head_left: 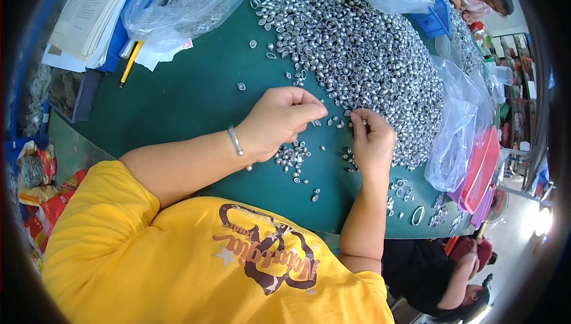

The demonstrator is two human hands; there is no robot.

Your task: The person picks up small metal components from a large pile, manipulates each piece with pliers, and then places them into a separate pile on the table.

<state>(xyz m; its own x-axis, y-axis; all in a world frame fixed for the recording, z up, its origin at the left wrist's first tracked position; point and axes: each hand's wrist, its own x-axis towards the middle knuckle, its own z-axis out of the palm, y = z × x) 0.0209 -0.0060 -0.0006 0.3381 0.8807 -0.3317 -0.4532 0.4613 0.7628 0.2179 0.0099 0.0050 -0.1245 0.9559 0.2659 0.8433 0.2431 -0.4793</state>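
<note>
My left hand [284, 117], with a silver bangle [235, 140] at its wrist, is closed with thumb and forefinger pressed together. Any piece in that pinch is too small or hidden to make out. To its right, my right hand [375, 141] is also closed in a pinch at the near edge of a big heap of small silver metal pieces [369, 56]; what its fingertips hold cannot be made out. A few loose pieces [334, 122] lie between the hands. Below my left hand sits a small cluster of rounded silver pieces [291, 156].
A green tabletop [178, 104] carries everything. Clear plastic bags [452, 140] and a red tray [483, 166] stand at the right. A yellow pen [131, 64], papers [95, 12] and a filled bag [184, 6] are far left. Two people [452, 270] sit nearby.
</note>
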